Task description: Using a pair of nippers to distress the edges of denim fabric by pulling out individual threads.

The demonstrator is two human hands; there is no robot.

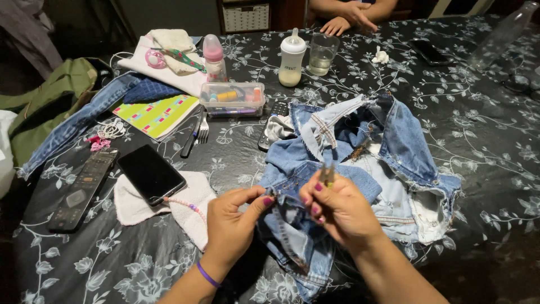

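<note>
A table (pixel 484 141) covered by a dark floral cloth is seen. On it are laid crumpled jeans (pixel 360 163), a phone (pixel 151 174), a remote (pixel 83 188), two baby bottles (pixel 292 57), a glass (pixel 323 53) and a fork (pixel 203 129).

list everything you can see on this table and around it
jeans: 1, blue denim, table centre, under both hands
small tool: 1, yellowish, in right hand
phone: 1, black, on white cloth, left
remote: 1, black, far left
second remote: 1, dark, by the jeans
plastic box: 1, clear, mixed contents, centre back
baby bottles: 2, pink and white, back
glass: 1, clear, back
notebook: 1, green patterned, left
fork: 1, metal, beside notebook
tablecloth: 1, black with pale flowers
other person's hands: 2, far edge
left hand: 1, pinching denim, purple wristband
right hand: 1, holding the tool
</note>
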